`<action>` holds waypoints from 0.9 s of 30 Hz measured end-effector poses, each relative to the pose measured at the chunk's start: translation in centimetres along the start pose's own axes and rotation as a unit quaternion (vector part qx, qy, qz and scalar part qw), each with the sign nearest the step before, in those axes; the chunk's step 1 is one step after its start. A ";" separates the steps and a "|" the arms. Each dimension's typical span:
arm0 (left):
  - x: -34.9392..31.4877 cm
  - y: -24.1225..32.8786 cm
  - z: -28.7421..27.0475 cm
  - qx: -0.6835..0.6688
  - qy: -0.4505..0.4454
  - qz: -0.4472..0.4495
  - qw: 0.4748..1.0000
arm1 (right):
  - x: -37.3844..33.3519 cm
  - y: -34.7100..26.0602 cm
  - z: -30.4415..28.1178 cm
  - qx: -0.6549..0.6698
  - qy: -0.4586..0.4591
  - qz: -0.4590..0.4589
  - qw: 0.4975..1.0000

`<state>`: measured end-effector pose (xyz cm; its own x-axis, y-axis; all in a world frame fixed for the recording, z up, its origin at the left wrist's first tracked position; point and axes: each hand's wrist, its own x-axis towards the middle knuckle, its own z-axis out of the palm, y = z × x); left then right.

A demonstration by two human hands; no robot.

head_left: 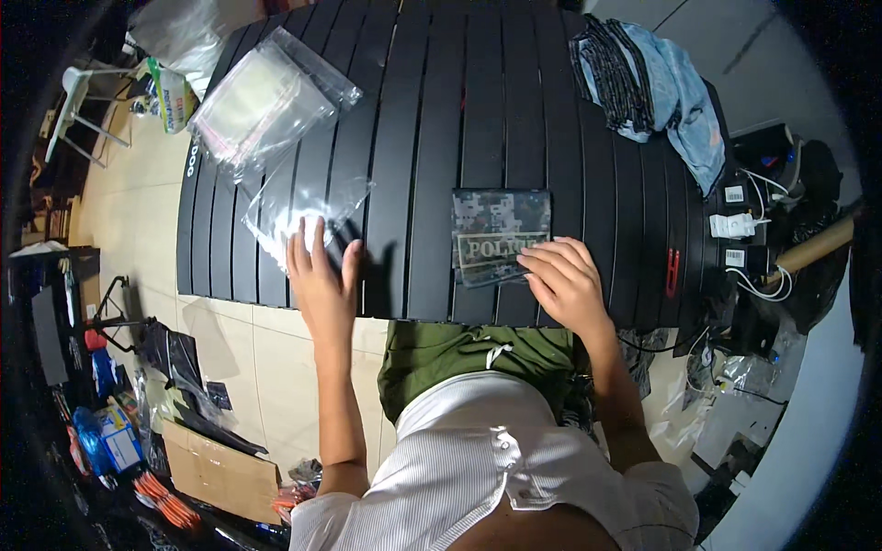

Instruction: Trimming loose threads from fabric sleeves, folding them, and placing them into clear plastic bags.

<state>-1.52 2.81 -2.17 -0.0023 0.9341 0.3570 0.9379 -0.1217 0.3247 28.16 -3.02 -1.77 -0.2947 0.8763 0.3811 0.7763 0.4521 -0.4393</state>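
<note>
My left hand (pixel 322 280) lies with fingers stretched out and thumb apart on a loose clear plastic bag (pixel 294 207) at the left of the black slatted table (pixel 413 110). Light glares off the bag beneath its fingertips. In front of me rests a flat, folded camouflage cloth (pixel 496 211) in grey and blue, with pale lettering inside a frame. Fingers of my right hand (pixel 568 283) reach over its lower right corner and touch it, its thumb just below the edge. No grip on the cloth shows.
At the far left of the table lies a stack of clear plastic bags (pixel 262 96). Dark patterned and light blue folded cloths (pixel 675 92) sit at the far right. White plugs and cables (pixel 735 225) are beyond the right edge, and a cardboard piece (pixel 220 468) is on the floor.
</note>
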 end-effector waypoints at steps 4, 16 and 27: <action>-1.6 4.7 0.0 -0.190 -0.058 0.057 0.979 | 1.1 -0.2 -0.4 0.109 0.027 0.096 0.989; -0.6 8.8 2.1 -0.183 -0.210 0.132 0.951 | 5.3 6.1 -2.5 0.607 -0.049 0.399 0.686; 0.3 8.3 1.9 -0.156 -0.226 0.251 0.928 | 11.5 13.3 -1.6 0.499 -0.060 0.424 0.754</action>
<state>6.94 2.71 -1.03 0.6192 0.7707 0.1507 0.6354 -0.6044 0.4806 35.99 12.77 -1.89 -0.0231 0.9026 -0.4298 -0.0733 -0.4303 -0.8997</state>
